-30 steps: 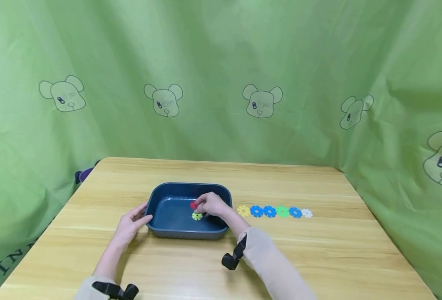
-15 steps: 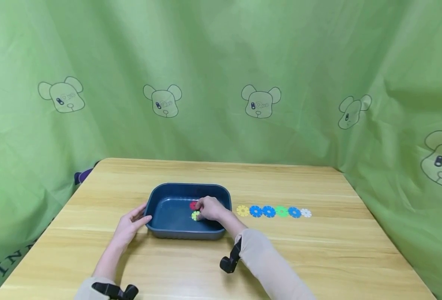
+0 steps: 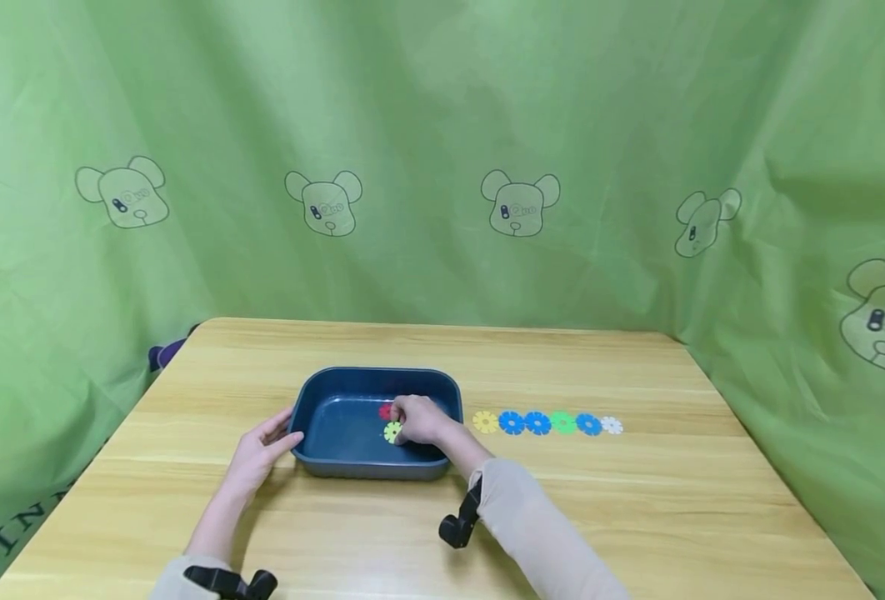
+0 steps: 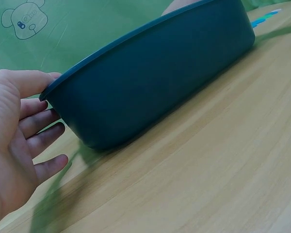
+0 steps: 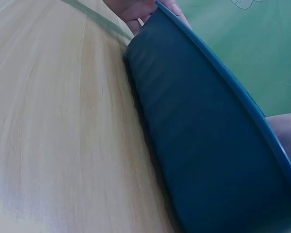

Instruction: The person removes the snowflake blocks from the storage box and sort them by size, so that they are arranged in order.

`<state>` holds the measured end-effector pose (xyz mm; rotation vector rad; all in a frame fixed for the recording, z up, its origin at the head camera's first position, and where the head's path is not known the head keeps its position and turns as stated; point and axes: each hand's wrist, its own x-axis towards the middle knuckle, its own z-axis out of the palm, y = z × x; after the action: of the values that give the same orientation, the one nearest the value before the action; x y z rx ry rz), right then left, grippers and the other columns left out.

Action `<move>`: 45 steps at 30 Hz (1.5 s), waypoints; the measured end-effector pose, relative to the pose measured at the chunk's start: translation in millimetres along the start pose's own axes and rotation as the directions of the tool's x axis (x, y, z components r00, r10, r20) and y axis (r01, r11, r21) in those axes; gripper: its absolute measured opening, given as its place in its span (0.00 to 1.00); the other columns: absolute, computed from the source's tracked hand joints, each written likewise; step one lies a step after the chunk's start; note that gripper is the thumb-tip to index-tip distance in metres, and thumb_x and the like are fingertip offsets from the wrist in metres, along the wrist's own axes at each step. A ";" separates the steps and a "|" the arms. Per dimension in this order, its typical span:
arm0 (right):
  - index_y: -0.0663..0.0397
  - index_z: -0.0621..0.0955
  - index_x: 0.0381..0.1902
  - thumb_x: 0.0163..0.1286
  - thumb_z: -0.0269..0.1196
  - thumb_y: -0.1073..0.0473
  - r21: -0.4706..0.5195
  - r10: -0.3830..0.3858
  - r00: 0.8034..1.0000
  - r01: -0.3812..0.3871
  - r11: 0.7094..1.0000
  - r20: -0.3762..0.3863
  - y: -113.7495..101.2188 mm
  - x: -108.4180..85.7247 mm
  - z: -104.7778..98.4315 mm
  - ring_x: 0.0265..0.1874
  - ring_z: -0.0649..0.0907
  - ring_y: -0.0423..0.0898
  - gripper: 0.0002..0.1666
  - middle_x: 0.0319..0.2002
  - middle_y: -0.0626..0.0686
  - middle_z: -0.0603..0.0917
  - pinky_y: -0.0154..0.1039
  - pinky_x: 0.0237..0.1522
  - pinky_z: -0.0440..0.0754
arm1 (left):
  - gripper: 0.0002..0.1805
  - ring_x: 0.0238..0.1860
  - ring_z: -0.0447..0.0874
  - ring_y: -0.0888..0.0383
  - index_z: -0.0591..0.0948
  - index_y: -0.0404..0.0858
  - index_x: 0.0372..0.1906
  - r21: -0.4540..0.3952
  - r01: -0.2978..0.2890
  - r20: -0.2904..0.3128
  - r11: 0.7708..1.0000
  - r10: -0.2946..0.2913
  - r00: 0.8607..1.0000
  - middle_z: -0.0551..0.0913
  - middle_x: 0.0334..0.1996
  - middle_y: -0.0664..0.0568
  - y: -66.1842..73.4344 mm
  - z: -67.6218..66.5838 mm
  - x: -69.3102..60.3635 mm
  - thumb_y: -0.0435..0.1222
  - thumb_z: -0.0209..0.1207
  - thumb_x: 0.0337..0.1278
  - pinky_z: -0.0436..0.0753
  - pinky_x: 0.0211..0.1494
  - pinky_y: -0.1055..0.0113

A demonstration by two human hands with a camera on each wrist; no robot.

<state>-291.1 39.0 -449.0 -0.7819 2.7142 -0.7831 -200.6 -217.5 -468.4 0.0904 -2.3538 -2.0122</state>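
A dark blue rectangular basin (image 3: 337, 425) stands on the table. My left hand (image 3: 257, 454) grips its left rim, thumb over the edge and the other fingers outside, as the left wrist view shows. My right hand (image 3: 423, 419) reaches inside, fingers bent downward. Its thumb touches a yellow-green notched snowflake disc (image 3: 391, 432); its index finger is at a red snowflake disc (image 3: 386, 411). Whether it pinches a disc is hidden. The right wrist view shows the basin's outer wall (image 5: 194, 121), with the right hand mostly behind it.
Right of the basin, several snowflake discs lie in a row on the wooden table (image 3: 600, 500): a yellow disc (image 3: 486, 422), blue ones, a green disc (image 3: 562, 422) and a white disc (image 3: 612, 426) at the end. A green curtain (image 3: 427, 275) hangs behind.
My right hand has lowered slightly inside the basin, its thumb moving from near the red disc to the yellow-green one. My left hand and the row of discs stay put.
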 end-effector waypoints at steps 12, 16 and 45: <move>0.54 0.78 0.27 0.47 0.71 0.70 0.079 0.003 1.000 -0.002 0.997 -0.015 1.8 -2.1 1.6 0.22 0.72 0.40 0.12 0.19 0.45 0.74 0.33 0.29 0.69 | 0.29 0.62 0.65 0.46 0.65 0.29 0.65 -0.001 0.009 0.003 1.000 -0.009 1.000 0.68 0.61 0.35 -4.8 1.0 0.0 0.32 0.57 0.60 0.69 0.50 0.82; 0.55 0.79 0.25 0.50 0.68 0.71 0.165 0.015 1.000 -0.013 0.986 -0.013 2.0 -2.7 2.1 0.20 0.72 0.40 0.09 0.18 0.46 0.75 0.32 0.27 0.71 | 0.29 0.62 0.65 0.46 0.65 0.29 0.65 0.000 0.013 0.003 1.000 -0.013 1.000 0.68 0.62 0.35 -6.0 0.9 -0.8 0.32 0.57 0.60 0.68 0.50 0.82; 0.66 0.78 0.37 0.59 0.63 0.70 0.534 0.049 0.986 0.045 0.844 -0.161 11.5 -33.6 -52.6 0.26 0.77 0.41 0.07 0.27 0.52 0.78 0.46 0.32 0.82 | 0.30 0.62 0.65 0.48 0.63 0.32 0.67 0.022 0.011 0.013 1.000 -0.012 1.000 0.67 0.63 0.37 0.8 -1.2 -2.3 0.35 0.57 0.61 0.67 0.50 0.82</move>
<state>-285.6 88.4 -409.5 -0.5959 2.4163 -1.5792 -198.3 -218.4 -467.4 0.0917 -2.3889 -1.9986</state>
